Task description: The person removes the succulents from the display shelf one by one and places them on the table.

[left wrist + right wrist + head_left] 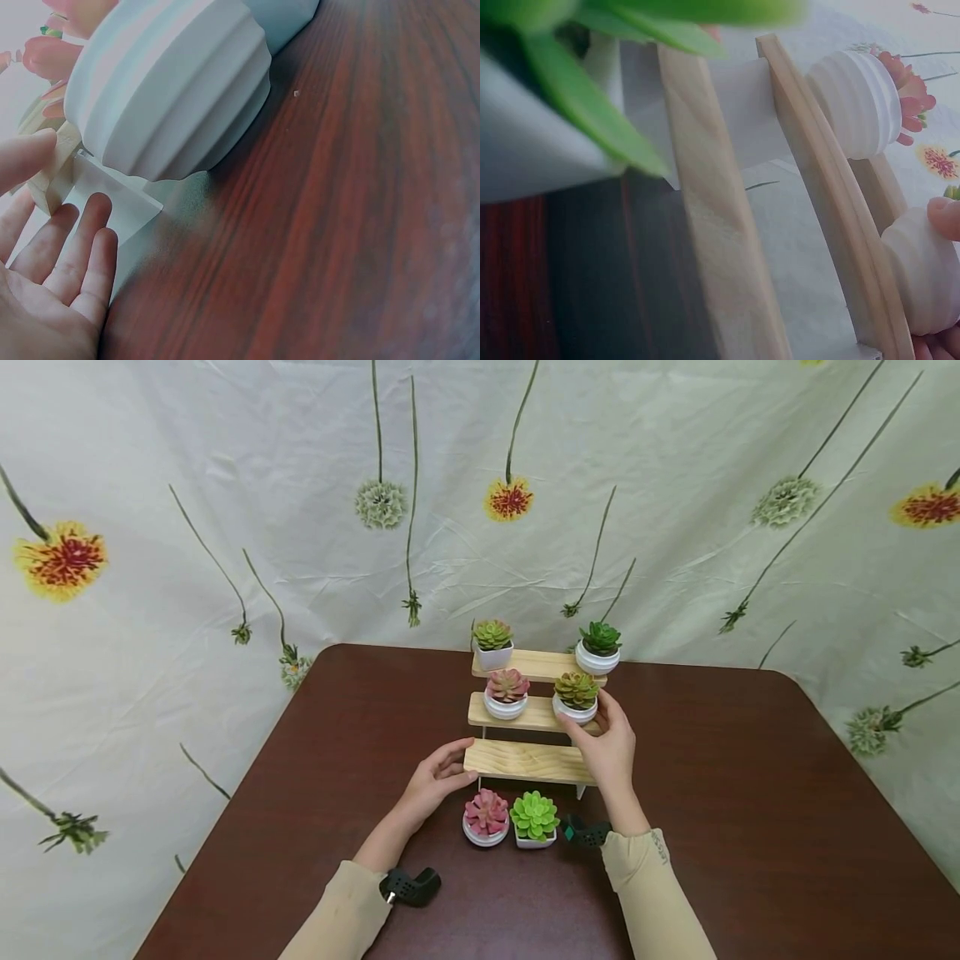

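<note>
Right hand (609,745) first: a round white pot (574,711) is gripped by it, thumb in front and fingers wrapped around the right side. An olive-green succulent (576,689) sits in that pot, which is seen at the right end of the middle board (538,713) of a 3-tier wooden stand. By the left hand (431,785), the left end of the bottom board (528,761) is pinched between thumb and forefinger.

Handling-wise, the pot looks light but stiff, probably smooth enough to slip a bit, though ceramic or plastic can't be told. It's best held low around the wall, as is done now; the leaves look bendy and could be pulled loose if grabbed. The stand seems light too and could get nudged, so a board end is a sensible place to hold.

On the same middle board, a pink succulent (507,687) is set at the left. Up top, 2 more are lined up: a pale green succulent (492,633) left, a dark green succulent (600,637) right. A deep pink succulent (486,814) and a bright green succulent (534,814) are parked side by side on the table (712,760), in front of the stand.
</note>
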Demonstrator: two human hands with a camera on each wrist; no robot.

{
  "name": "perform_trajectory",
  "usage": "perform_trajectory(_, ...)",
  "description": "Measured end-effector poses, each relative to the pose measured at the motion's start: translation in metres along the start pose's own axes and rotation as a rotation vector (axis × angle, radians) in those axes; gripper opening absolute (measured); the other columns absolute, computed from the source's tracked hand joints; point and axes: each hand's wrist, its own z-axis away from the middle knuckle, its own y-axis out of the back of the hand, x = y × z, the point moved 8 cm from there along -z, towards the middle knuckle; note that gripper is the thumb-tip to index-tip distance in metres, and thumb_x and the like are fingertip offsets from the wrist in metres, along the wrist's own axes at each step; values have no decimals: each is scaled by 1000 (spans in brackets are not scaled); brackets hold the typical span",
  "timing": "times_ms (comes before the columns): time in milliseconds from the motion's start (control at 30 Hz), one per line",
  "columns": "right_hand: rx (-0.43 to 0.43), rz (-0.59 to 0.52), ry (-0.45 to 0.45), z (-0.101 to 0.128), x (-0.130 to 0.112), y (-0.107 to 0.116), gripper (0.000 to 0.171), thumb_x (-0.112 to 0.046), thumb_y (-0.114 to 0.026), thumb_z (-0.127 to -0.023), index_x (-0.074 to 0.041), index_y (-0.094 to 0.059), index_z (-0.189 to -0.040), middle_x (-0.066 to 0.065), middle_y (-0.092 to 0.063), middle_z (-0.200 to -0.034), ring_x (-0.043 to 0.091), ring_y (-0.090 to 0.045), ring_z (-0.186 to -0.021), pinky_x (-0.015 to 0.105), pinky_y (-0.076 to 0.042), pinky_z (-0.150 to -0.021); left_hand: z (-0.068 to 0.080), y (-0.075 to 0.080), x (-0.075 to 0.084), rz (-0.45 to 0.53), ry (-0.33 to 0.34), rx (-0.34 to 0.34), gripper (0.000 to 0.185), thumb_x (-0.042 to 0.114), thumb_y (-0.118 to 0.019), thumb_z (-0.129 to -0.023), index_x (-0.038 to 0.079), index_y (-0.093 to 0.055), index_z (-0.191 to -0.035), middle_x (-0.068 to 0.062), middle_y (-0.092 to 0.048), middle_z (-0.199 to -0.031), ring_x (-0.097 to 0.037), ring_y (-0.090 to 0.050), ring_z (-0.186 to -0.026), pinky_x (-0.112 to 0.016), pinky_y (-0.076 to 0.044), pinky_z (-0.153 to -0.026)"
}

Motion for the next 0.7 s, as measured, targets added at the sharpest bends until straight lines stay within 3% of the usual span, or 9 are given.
perform_trajectory(100, 9, -26, 6, 0, 1, 1, 66, -19, -81, -75, -1, -51, -131, 16, -53, -127, 27, -52, -116, 35, -42, -96, 1, 0, 1, -3, 5, 1, 52, 1, -64, -87, -1, -45, -136, -23, -48, -134, -34, -56, -103, -22, -46, -81)
perform_trajectory(333, 16, -44, -7, 15, -36, 12, 61, -1, -77, -75, 10, -49, -129, 26, -53, -126, 35, -52, -115, 42, -41, -96, 1, 0, 2, -8, 2, -1, 52, 1, -63, -87, -1, -45, -136, -23, -48, -133, -35, -55, -105, -23, -46, -82)
perform_trajectory(600, 27, -39, 25, 24, -33, 21, 61, 0, -77, -75, 10, -50, -127, 26, -53, -125, 35, -53, -113, 43, -41, -96, 1, 0, 1, -5, 10, -2, 51, 2, -63, -88, 0, -45, -136, -22, -48, -133, -35, -55, -105, -23, -46, -82)
perform_trajectory(700, 36, -33, 60, 29, -34, 24, 60, 2, -77, -73, 11, -50, -126, 26, -53, -123, 34, -54, -110, 36, -43, -94, 1, 0, 1, -8, 8, -2, 52, 1, -63, -87, -1, -45, -136, -23, -48, -133, -35, -55, -105, -23, -46, -82)
